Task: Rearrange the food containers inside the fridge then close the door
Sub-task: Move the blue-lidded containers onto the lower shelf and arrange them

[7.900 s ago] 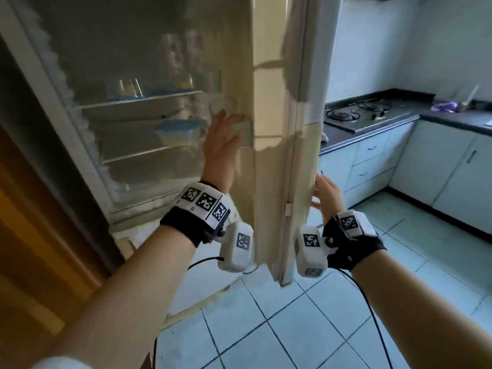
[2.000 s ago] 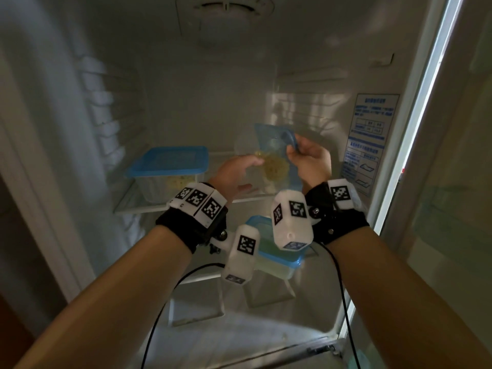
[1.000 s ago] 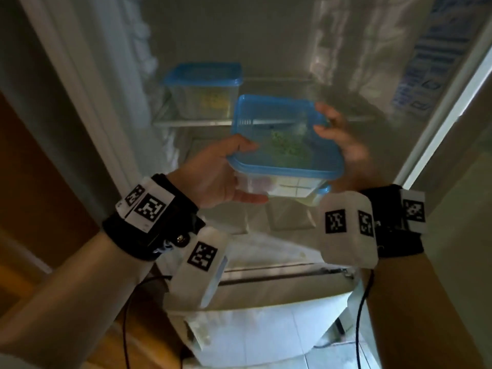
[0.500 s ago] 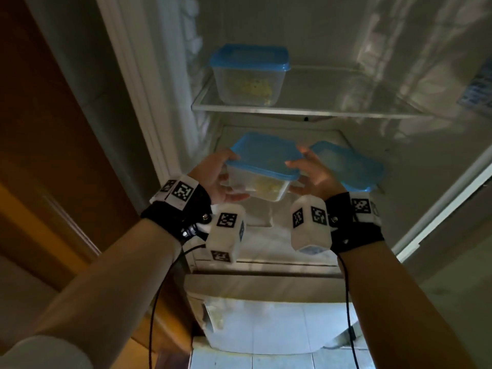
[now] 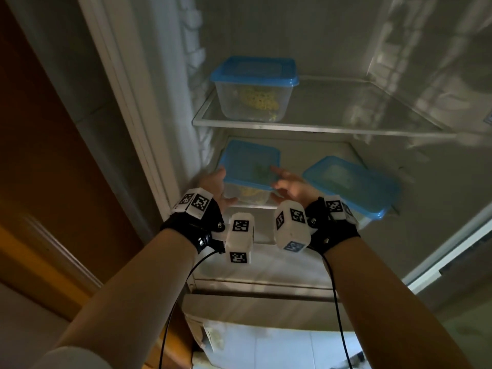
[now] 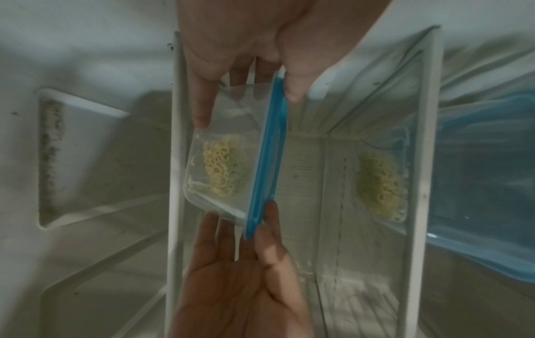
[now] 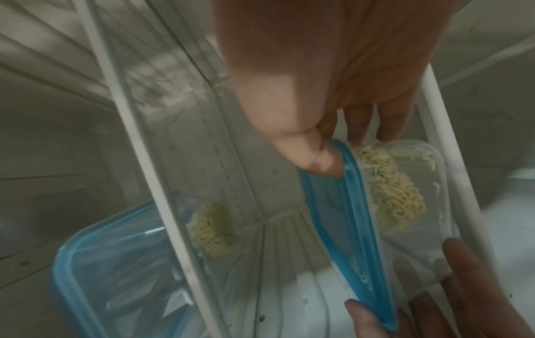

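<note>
Both hands are on it: the left hand [image 5: 217, 186] and the right hand [image 5: 290, 186] clasp the clear plastic container with the blue lid and yellow noodles inside [image 5: 251, 173] from either side, thumbs on the lid edge, fingers down the walls, as the wrist views show. It sits low over the left end of the lower glass shelf [image 5: 266, 206]; whether its base rests there I cannot tell. To its right, well apart, a second blue-lidded container [image 5: 351, 185] lies on that shelf, and a third blue-lidded tub of noodles [image 5: 254, 89] stands on the upper glass shelf [image 5: 332, 126]. The risk, I'd judge: let go too early and it drops, or tips off the front rim; slide it carelessly rightward and it knocks its neighbour.
</note>
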Tool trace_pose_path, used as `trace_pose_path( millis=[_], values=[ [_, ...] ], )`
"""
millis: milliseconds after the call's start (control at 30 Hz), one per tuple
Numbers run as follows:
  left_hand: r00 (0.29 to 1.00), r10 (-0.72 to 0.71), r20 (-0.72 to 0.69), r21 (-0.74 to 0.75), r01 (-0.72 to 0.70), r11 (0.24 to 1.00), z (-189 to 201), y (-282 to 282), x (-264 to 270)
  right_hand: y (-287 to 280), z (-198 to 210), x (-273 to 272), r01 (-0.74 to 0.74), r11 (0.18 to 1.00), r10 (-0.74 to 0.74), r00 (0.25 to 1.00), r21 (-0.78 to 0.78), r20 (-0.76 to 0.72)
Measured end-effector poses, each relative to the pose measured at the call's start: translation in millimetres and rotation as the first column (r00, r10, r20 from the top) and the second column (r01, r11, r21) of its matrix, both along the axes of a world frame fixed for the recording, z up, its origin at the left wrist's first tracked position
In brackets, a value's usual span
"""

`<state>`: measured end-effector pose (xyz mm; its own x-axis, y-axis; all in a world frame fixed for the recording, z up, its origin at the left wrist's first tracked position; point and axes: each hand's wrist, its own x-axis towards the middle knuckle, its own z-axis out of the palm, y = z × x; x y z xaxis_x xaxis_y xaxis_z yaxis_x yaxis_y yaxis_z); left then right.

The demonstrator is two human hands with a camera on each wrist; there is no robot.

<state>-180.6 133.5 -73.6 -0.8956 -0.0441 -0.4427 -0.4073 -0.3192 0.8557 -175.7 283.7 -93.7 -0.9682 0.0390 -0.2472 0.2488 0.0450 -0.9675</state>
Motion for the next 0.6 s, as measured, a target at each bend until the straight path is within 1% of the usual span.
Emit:
trace_pose_path(
  millis=[100, 167, 200, 233, 267, 300, 333, 367, 400, 433, 467, 500, 533, 600],
  values=[
    [1.0, 0.002, -0.021, -0.048, -0.004, 0.999, -12, -4, -4, -5, -2, -11, -0.01, 0.997, 0.01, 1.0, 0.075, 0.003],
    [1.0, 0.005, -0.007, -0.137, -0.006, 0.991, -21, -7, -7, -5, -5, -16, 0.007, 0.998, -0.007, 1.0, 0.065, 0.002],
    [0.993, 0.114, 0.031, -0.096, -0.11, 0.989, -23, -9, -10, -5, -7, -17, 0.006, 0.999, -0.006, 1.0, 0.046, -0.003],
    [0.994, 0.108, -0.011, -0.251, -0.107, 0.962, -27, -9, -5, -6, -7, -17, -0.003, 0.999, 0.004, 1.0, 0.038, -0.009],
    [0.997, 0.065, -0.037, -0.389, -0.074, 0.918, -29, -7, -4, -7, -7, -15, -0.01, 0.999, 0.011, 1.0, 0.036, -0.014],
    [0.998, 0.04, -0.041, -0.401, -0.054, 0.914, -32, -7, -6, -8, -6, -14, -0.013, 0.999, 0.014, 1.0, 0.035, -0.016],
    [0.999, 0.033, -0.041, -0.292, -0.043, 0.956, -29, -8, -4, -8, -4, -13, -0.007, 1.0, 0.007, 1.0, 0.021, -0.011],
    [0.999, 0.0, -0.041, -0.199, -0.008, 0.98, -21, -9, -2, -7, -2, -11, 0.001, 0.999, -0.001, 1.0, 0.04, -0.011],
    [1.0, -0.008, -0.023, -0.11, 0.006, 0.994, -17, -10, 2, -5, 1, -7, -0.004, 0.994, 0.007, 1.0, 0.109, -0.022],
    [0.999, -0.035, -0.023, -0.022, 0.035, 0.999, -10, -11, 8, -3, 5, -2, -0.03, 0.976, 0.04, 0.998, 0.215, -0.039],
    [0.999, -0.014, -0.042, 0.058, 0.016, 0.998, -5, -13, 10, 0, 10, 4, -0.065, 0.952, 0.089, 0.994, 0.301, -0.067],
    [0.999, 0.0, -0.053, 0.049, 0.003, 0.999, 4, -16, 16, 3, 17, 11, -0.093, 0.937, 0.135, 0.986, 0.338, -0.102],
    [0.997, -0.003, -0.076, 0.027, 0.005, 1.0, 13, -17, 22, 6, 26, 19, -0.113, 0.935, 0.164, 0.978, 0.336, -0.127],
    [0.987, -0.07, -0.146, -0.011, 0.069, 0.998, 41, -20, 36, 10, 52, 38, -0.16, 0.943, 0.209, 0.967, 0.291, -0.148]
  ],
)
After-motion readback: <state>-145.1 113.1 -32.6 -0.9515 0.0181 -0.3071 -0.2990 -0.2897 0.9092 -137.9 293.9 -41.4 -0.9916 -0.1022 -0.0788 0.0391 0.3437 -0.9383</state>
